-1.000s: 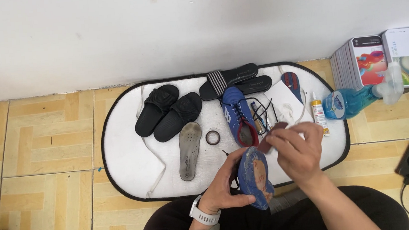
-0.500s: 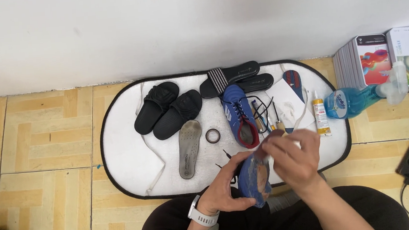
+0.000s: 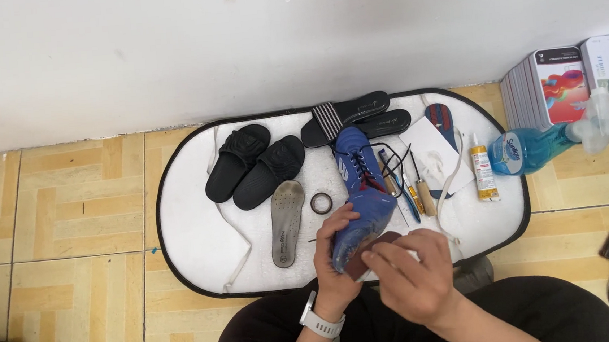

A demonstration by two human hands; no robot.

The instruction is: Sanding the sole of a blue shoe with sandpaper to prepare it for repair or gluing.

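my left hand is wrapped around a blue shoe, fingers curled over its near edge and thumb side tucked beneath, so the grip is closed on the shoe and holds it raised just above the near rim of the white oval mat. a white watch sits on that wrist. my right hand lies over the lower end of the same shoe, fingers bent and pinched on a small dark reddish-brown piece pressed flat against the shoe; the fingers are clenched on it, not spread. i cannot tell what the piece is made of. the shoe sits between my two hands, in front of my knees, tilted with its sole side turned toward me. a second blue shoe with dark laces lies on the mat just beyond, nearly touching the held one. left of my hands lie a grey insole and a small dark ring. a pair of black slides rests farther left, and two more black sandals at the far edge. wooden-handled tools lie right of the shoes, then a small glue bottle and a blue spray bottle off the mat's right end.
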